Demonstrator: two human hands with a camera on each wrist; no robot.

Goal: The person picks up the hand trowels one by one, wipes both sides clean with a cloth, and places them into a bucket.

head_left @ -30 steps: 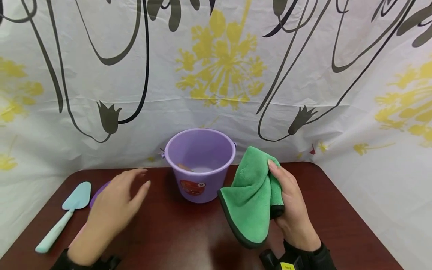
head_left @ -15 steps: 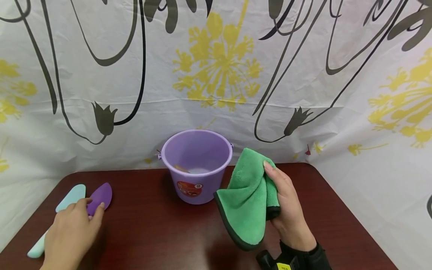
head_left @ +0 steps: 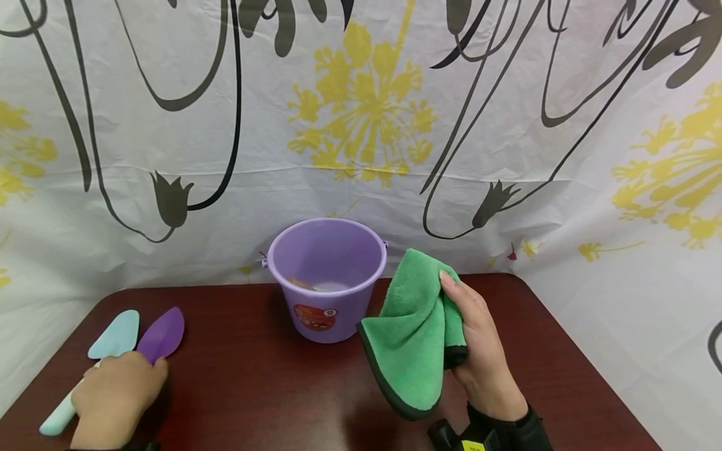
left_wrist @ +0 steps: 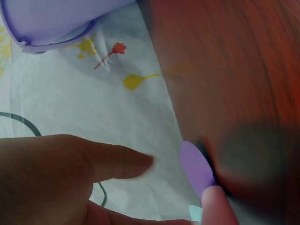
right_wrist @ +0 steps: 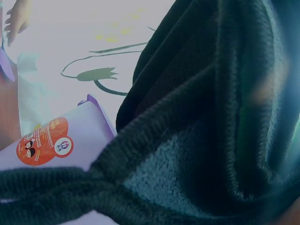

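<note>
My left hand (head_left: 115, 391) lies over the pink handle of the purple toy shovel (head_left: 162, 335), hiding most of that handle. In the left wrist view the thumb (left_wrist: 122, 161) is straight, apart from the pink handle (left_wrist: 217, 206). Left of it a pale blue shovel (head_left: 116, 335) with a light green handle rests on the table, partly covered by the hand. My right hand (head_left: 485, 351) grips a green cloth (head_left: 412, 338) with dark edging, bunched and held up right of the purple bucket (head_left: 324, 313). The cloth's dark folds fill much of the right wrist view.
The bucket stands near the back edge of the dark wooden table (head_left: 254, 388). A small tan item (head_left: 301, 284) lies inside it. A white sheet (head_left: 237, 156) printed with flowers hangs behind and at both sides.
My left hand has moved left and down from near the bucket to the purple shovel, uncovering its blade. The right hand keeps its grip on the cloth, with little movement.
</note>
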